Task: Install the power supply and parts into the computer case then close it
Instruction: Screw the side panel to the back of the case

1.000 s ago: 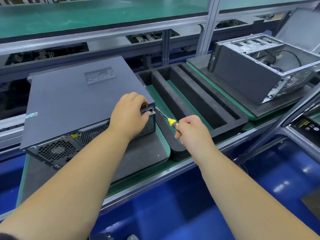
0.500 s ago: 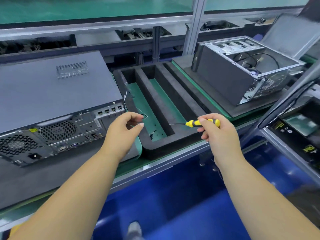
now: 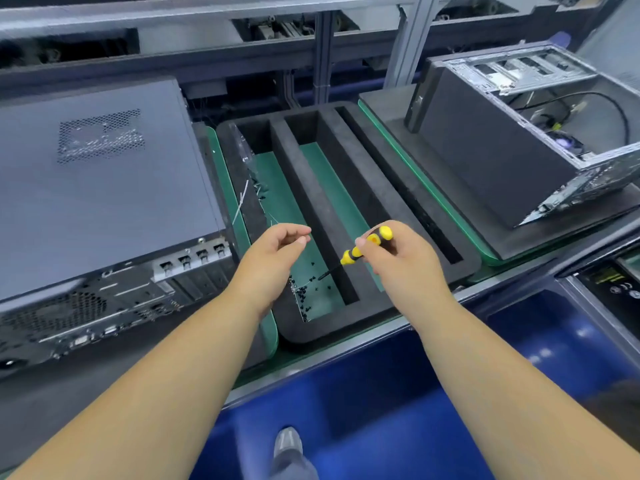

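Hands withdrawn from closed case; screw pick-up judged next.

The left hand (image 3: 273, 261), empty with fingers loosely curled, has been moved off the rear corner of the closed computer case (image 3: 104, 188), which lies at 9 o'clock on the counter (image 3: 346, 344). The screwdriver (image 3: 360, 249) is gripped by the right hand (image 3: 401, 265), its tip lowered toward the loose screws (image 3: 306, 289) in the foam tray (image 3: 363, 188). An open case (image 3: 512, 133) stands at 2 o'clock.

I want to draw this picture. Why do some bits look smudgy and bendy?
Head view: the closed computer case smears at its near left end, probably motion blur; the left hand and the screwdriver look fairly sharp; the wide lens bends the belt edge; lamps glare on the blue floor.
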Demonstrator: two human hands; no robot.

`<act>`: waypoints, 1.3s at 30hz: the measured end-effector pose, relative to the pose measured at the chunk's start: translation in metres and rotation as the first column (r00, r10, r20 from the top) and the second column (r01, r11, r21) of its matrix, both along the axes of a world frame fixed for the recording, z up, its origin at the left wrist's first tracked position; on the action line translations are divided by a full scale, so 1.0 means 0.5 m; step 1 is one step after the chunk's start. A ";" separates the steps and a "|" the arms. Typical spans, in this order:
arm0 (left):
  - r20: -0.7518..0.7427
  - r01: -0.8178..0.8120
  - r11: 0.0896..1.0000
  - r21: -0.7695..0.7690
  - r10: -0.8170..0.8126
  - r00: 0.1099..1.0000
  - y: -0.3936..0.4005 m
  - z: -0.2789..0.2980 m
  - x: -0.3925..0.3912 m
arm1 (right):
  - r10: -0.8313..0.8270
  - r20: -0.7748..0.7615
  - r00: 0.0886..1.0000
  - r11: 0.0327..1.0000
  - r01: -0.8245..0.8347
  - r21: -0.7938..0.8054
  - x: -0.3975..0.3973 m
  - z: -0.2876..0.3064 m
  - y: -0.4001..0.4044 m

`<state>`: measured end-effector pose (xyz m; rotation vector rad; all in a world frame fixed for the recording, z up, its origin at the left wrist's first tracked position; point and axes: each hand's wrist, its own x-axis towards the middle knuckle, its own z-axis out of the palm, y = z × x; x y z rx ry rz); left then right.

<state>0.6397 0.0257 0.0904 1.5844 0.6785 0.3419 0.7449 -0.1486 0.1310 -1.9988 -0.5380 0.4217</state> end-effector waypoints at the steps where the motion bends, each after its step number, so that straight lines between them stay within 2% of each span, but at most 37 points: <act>1: -0.005 -0.010 1.000 -0.015 0.010 1.000 0.004 -0.004 0.012 | 0.034 0.017 0.999 0.999 -0.033 -0.021 0.007 -0.007 0.010; 5: -0.028 -0.055 0.998 -0.034 0.054 0.998 0.021 -0.014 0.053 | 0.120 0.085 0.989 0.988 -0.111 -0.104 0.035 -0.038 0.042; 12: -0.066 -0.164 0.986 -0.041 0.161 0.985 0.025 -0.020 0.072 | 0.270 0.036 0.962 0.955 -0.263 -0.137 0.080 -0.112 0.093; 20: -0.121 -0.352 0.936 -0.007 0.348 0.930 0.011 -0.043 0.072 | 0.527 0.132 0.839 0.846 -0.505 -0.169 0.131 -0.191 0.150; 27: -0.150 -0.437 0.899 -0.005 0.431 0.890 -0.009 -0.054 0.066 | 0.583 0.224 0.781 0.813 -0.558 -0.168 0.137 -0.216 0.154; 39: -0.189 -0.498 0.867 -0.007 0.488 0.852 -0.025 -0.055 0.059 | 0.618 0.238 0.749 0.786 -0.581 -0.212 0.137 -0.210 0.158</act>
